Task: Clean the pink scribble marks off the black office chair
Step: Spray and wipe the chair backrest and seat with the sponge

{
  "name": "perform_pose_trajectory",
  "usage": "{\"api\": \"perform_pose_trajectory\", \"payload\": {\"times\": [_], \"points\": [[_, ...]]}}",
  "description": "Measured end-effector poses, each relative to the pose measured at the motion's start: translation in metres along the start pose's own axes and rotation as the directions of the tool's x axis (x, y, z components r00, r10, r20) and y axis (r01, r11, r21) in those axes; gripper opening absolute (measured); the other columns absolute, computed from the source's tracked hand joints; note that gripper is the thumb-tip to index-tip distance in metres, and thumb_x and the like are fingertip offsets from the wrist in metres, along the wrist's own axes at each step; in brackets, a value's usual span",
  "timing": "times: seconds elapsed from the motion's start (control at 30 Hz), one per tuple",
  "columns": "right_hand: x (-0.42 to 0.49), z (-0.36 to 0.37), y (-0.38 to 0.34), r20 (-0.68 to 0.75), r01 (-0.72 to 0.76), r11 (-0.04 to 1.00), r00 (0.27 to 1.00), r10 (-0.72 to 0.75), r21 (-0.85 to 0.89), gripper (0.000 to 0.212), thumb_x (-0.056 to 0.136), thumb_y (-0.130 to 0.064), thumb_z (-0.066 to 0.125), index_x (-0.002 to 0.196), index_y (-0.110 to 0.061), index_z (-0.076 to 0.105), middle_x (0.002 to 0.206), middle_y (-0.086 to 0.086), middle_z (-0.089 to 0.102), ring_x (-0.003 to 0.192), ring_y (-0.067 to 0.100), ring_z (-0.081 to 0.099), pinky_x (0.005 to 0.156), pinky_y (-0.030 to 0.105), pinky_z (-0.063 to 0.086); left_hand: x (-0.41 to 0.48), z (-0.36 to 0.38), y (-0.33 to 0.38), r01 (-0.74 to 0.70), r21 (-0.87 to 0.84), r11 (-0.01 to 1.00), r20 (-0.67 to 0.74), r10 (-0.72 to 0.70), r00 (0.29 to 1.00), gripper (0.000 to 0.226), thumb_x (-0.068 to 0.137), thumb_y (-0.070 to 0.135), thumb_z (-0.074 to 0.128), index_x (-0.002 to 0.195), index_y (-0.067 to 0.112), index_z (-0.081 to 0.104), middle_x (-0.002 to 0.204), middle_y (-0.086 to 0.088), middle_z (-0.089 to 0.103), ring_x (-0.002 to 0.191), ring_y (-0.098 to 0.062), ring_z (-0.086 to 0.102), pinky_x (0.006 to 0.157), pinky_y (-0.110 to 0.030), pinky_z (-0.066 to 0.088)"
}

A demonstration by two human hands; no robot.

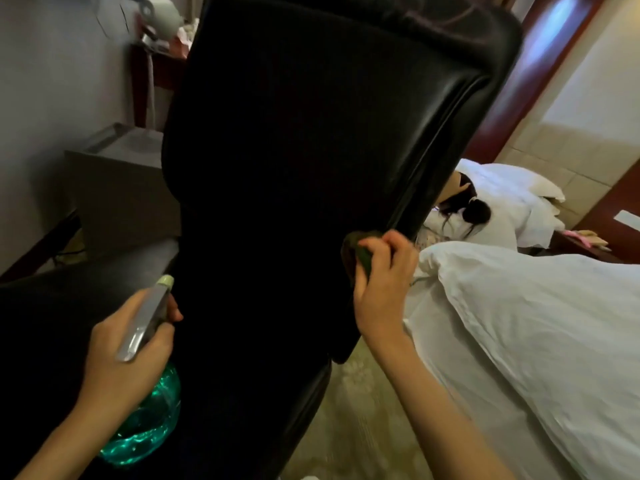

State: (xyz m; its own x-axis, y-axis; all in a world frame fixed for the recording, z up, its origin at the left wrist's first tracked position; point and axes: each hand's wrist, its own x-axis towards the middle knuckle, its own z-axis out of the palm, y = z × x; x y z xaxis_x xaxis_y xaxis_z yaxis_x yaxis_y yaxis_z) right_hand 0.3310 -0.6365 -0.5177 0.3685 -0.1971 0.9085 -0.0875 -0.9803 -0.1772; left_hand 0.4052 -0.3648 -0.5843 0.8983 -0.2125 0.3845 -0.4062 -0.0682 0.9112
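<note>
The tall back of the black office chair [311, 150] fills the middle of the view. Its surface is very dark and I can make out no pink marks on it. My left hand [128, 348] grips a green spray bottle [149, 424] by its grey trigger head, the nozzle aimed at the chair back. My right hand [384, 282] holds a dark green cloth [360, 251] pressed against the right edge of the chair back.
A bed with a white duvet [536, 341] lies close on the right, and a person with dark hair [467, 209] lies further back on it. A grey cabinet [117, 188] stands left of the chair. Patterned carpet [363, 410] shows below.
</note>
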Motion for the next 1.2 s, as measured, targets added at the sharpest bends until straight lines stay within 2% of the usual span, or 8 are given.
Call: {"api": "perform_pose_trajectory", "payload": {"times": [0.1, 0.33, 0.47, 0.7, 0.87, 1.03, 1.13, 1.2], "points": [[0.004, -0.023, -0.002, 0.096, 0.056, 0.998, 0.994, -0.058, 0.019, 0.02, 0.086, -0.017, 0.049, 0.102, -0.007, 0.058, 0.113, 0.007, 0.041, 0.102, 0.023, 0.041, 0.095, 0.01, 0.025, -0.001, -0.005, 0.004, 0.05, -0.016, 0.999, 0.062, -0.049, 0.997, 0.036, 0.084, -0.017, 0.052, 0.085, 0.019, 0.058, 0.067, 0.002, 0.057, 0.05, -0.014, 0.048, 0.044, -0.015, 0.031], [0.187, -0.069, -0.01, -0.227, 0.105, 0.987, 0.965, -0.131, -0.122, 0.019, 0.089, -0.013, 0.055, 0.105, -0.005, 0.061, 0.112, 0.021, 0.052, 0.104, 0.022, 0.036, 0.089, 0.02, 0.028, 0.0, -0.008, 0.012, 0.117, -0.041, 0.992, 0.091, -0.113, 0.989, 0.039, 0.088, -0.013, 0.048, 0.086, 0.025, 0.056, 0.082, -0.012, 0.058, 0.074, -0.033, 0.053, 0.054, -0.017, 0.039], [0.226, -0.055, 0.008, 0.025, 0.156, 0.948, 0.988, -0.155, -0.279, 0.023, 0.088, -0.018, 0.053, 0.107, -0.007, 0.06, 0.116, 0.018, 0.052, 0.106, 0.033, 0.039, 0.086, 0.039, 0.039, 0.002, -0.009, 0.013, 0.209, -0.04, 0.977, 0.135, -0.202, 0.97, 0.041, 0.09, -0.011, 0.048, 0.088, 0.029, 0.057, 0.086, -0.027, 0.056, 0.077, -0.048, 0.053, 0.064, -0.035, 0.036], [0.16, -0.048, 0.0, 0.248, 0.312, 0.94, 0.93, -0.273, -0.137, 0.019, 0.085, -0.017, 0.055, 0.098, -0.005, 0.061, 0.109, 0.014, 0.053, 0.097, 0.024, 0.038, 0.079, 0.033, 0.041, 0.0, -0.01, 0.03, 0.195, 0.033, 0.98, 0.103, -0.197, 0.975, 0.038, 0.086, -0.015, 0.051, 0.082, 0.022, 0.057, 0.084, -0.013, 0.06, 0.071, -0.019, 0.053, 0.063, -0.026, 0.04], [0.243, -0.088, 0.011, -0.005, -0.127, 0.988, 0.992, 0.127, -0.083, 0.014, 0.092, -0.016, 0.057, 0.102, -0.007, 0.06, 0.127, 0.021, 0.037, 0.115, 0.034, 0.032, 0.097, 0.032, 0.027, 0.011, -0.013, 0.047, 0.301, -0.043, 0.953, 0.201, -0.287, 0.937, 0.047, 0.085, -0.019, 0.048, 0.091, 0.025, 0.062, 0.092, -0.006, 0.062, 0.079, -0.014, 0.053, 0.068, -0.014, 0.036], [0.297, -0.1, 0.019, 0.281, -0.321, 0.946, 0.905, 0.321, -0.046, 0.024, 0.095, -0.019, 0.052, 0.115, -0.007, 0.057, 0.122, 0.022, 0.048, 0.111, 0.039, 0.048, 0.095, 0.042, 0.04, 0.024, -0.013, 0.073, 0.331, -0.086, 0.94, 0.275, -0.297, 0.914, 0.047, 0.088, -0.019, 0.045, 0.094, 0.025, 0.06, 0.096, -0.004, 0.063, 0.089, -0.019, 0.058, 0.083, -0.031, 0.036], [0.298, -0.108, 0.01, 0.302, -0.421, 0.906, 0.87, 0.389, 0.046, 0.023, 0.096, -0.019, 0.051, 0.114, -0.005, 0.056, 0.117, 0.018, 0.054, 0.103, 0.031, 0.054, 0.085, 0.037, 0.043, 0.028, -0.012, 0.092, 0.262, -0.076, 0.962, 0.26, -0.235, 0.937, 0.038, 0.086, -0.02, 0.046, 0.101, 0.01, 0.063, 0.091, -0.018, 0.061, 0.087, -0.037, 0.057, 0.074, -0.028, 0.036], [0.296, -0.118, 0.002, 0.306, -0.469, 0.875, 0.856, 0.416, 0.121, 0.021, 0.097, -0.016, 0.05, 0.113, -0.003, 0.056, 0.108, 0.011, 0.056, 0.095, 0.022, 0.053, 0.078, 0.03, 0.039, 0.03, -0.009, 0.109, 0.21, -0.064, 0.976, 0.249, -0.188, 0.95, 0.035, 0.085, -0.021, 0.047, 0.103, 0.004, 0.062, 0.086, -0.018, 0.061, 0.077, -0.027, 0.059, 0.064, -0.018, 0.039]]}}
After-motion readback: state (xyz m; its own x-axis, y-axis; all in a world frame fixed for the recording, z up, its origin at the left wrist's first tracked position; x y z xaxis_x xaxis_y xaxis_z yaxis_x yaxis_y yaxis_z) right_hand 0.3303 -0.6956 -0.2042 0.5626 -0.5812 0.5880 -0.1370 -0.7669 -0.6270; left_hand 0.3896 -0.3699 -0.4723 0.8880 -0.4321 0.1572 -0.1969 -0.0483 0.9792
